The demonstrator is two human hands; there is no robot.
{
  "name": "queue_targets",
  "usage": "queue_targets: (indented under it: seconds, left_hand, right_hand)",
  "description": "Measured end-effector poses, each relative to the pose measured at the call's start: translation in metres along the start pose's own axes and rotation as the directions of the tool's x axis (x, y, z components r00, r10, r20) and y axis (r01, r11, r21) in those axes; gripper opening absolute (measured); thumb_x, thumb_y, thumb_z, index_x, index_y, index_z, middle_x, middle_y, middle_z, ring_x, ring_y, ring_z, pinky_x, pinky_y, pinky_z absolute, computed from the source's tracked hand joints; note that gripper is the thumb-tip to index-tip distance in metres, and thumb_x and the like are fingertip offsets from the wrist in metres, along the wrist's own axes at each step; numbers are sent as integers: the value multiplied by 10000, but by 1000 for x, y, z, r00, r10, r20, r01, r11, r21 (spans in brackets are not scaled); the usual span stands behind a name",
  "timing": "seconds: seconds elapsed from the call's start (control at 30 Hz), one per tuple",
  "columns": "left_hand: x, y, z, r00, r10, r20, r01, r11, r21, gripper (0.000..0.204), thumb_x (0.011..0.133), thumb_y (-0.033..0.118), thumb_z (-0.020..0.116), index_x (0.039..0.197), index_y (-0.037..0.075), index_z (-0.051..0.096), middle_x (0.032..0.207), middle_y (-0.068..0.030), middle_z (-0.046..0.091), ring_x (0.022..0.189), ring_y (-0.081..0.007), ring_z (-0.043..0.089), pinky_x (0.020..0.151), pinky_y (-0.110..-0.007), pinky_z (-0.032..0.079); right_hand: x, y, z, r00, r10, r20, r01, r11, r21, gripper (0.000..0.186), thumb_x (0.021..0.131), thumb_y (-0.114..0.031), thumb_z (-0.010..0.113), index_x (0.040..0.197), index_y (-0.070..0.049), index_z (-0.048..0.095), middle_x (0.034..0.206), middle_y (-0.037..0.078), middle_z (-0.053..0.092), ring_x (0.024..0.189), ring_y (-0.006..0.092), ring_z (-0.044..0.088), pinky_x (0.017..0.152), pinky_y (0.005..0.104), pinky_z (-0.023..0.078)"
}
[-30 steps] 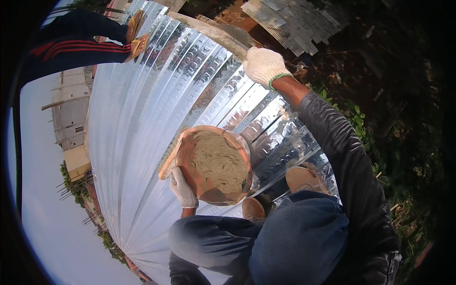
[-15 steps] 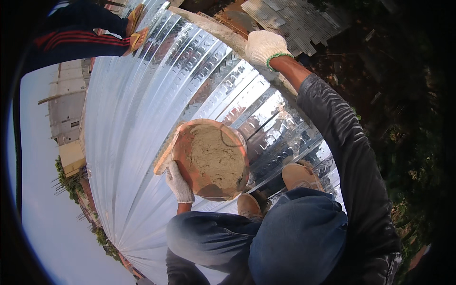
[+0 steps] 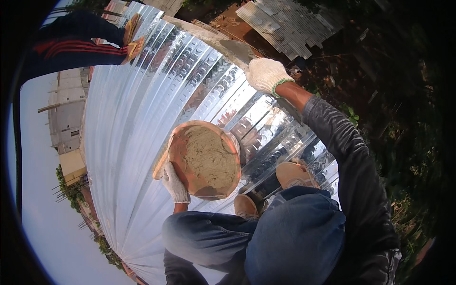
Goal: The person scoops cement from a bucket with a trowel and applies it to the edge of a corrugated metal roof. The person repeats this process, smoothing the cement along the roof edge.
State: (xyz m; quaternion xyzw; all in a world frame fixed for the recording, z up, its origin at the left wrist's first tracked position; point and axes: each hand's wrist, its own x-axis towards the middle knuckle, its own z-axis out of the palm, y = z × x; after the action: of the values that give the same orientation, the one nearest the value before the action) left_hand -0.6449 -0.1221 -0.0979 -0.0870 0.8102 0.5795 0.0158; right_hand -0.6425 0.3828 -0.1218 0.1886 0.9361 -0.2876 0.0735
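Note:
A round orange tub of grey-brown mortar rests on the shiny ribbed metal roofing in front of my knees. My left hand, in a white knitted glove, grips the tub's near left rim. Beside that rim, against the fingers, lies a strip of light wood. My right hand, in a white glove with a green cuff, reaches out to the roof's edge, closed in a fist. What it holds, if anything, is hidden. Just beyond it, a darker, wet-looking mortar patch lies on the cement edge strip.
Another person's sandalled feet stand on the ribbed metal roofing at the far left. My shoes are on the sheets. Past the right edge is a drop, with old corrugated sheets and plants lower down.
My right hand has moved nearer to me along the roof edge, and the dark mortar patch beyond it now shows. The tub and my left hand sit slightly further left in the picture.

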Motion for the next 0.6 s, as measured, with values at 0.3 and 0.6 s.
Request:
queue_targets:
  seconds: [0.3,0.6]
  left_hand:
    - [2,5,10,998,51,30,-52,998,39,301,1145,298,649,1111,21,764,1038,49,685,944,-59,584,832,-273,503]
    - [-7,26,13,982,-123,145,129,991,-32,462,1135,448,643,1289,20,723,1162,6,701,1022,-116,649,887,-298,556]
  right_hand:
    - [-39,91,-26,949,289,-129,-261,945,198,455,1002,-386,595,998,33,772,960,303,753,951,476,750,901,527,580]
    - [-225,86,-16,926,376,-48,-310,824,474,446,1011,-403,652,1154,20,670,1060,296,712,1007,501,693,886,506,541]
